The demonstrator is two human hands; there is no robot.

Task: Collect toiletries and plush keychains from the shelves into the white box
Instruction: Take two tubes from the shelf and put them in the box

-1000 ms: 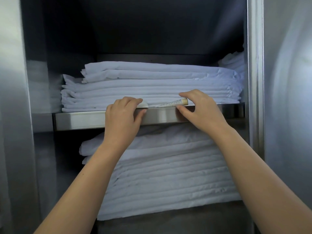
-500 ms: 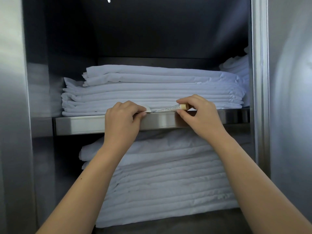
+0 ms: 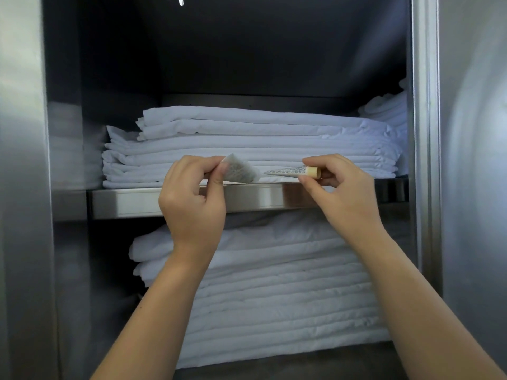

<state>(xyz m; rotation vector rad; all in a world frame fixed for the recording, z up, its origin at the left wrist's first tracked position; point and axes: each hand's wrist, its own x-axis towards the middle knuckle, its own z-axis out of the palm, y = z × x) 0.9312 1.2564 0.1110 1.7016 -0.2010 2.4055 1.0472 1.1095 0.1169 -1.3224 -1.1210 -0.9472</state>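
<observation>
My right hand (image 3: 337,185) pinches a small white tube with a tan cap (image 3: 293,171) by its cap end, just above the front edge of the steel shelf (image 3: 131,201). A small white sachet with fine print (image 3: 238,172) is lifted off the same edge, gripped at its left side by my left hand (image 3: 192,198). Tube and sachet sit a short gap apart, in front of a stack of folded white linen (image 3: 247,144). No white box or plush keychain is in view.
A second, taller stack of folded white linen (image 3: 274,292) fills the shelf below. More folded linen (image 3: 389,111) sits at the back right. Steel cabinet walls (image 3: 24,187) and a steel post (image 3: 425,160) close in both sides.
Both hands have picked their items up off the shelf edge: the left has raised the sachet so its printed face shows, the right has drawn the tube slightly right and up.
</observation>
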